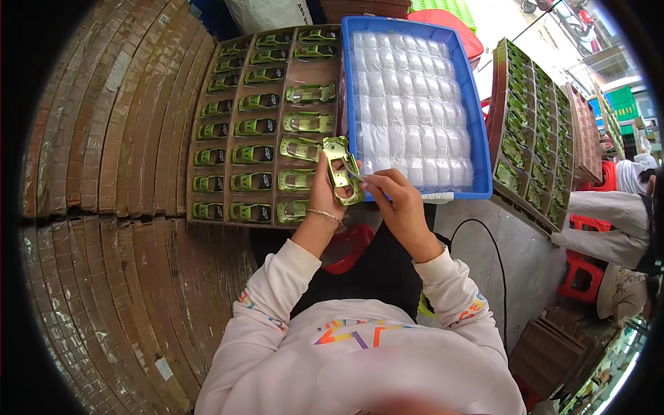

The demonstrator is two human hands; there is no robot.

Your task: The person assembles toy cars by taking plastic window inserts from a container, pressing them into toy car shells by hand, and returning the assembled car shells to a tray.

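In my left hand point(324, 192) is a shiny green toy car body shell point(336, 147), held upside down with its hollow underside showing. My right hand point(401, 202) is closed in a pinch at the shell's right edge; whatever is between its fingertips is too small to make out. Just left of the hands stands a brown divided tray point(238, 76) holding rows of green toy car shells. In its left and middle columns the shells have dark roofs with white marks. Several in the right column, such as one shell point(308, 122), lie upturned.
A blue crate point(480, 155) beside the tray holds rows of white, clear-wrapped rounded pieces point(408, 90). Stacked brown trays point(90, 124) fill the left side. Another tray of green parts point(529, 131) leans at right. Red stools point(581, 277) and a co-worker's sleeve point(602, 206) are further right.
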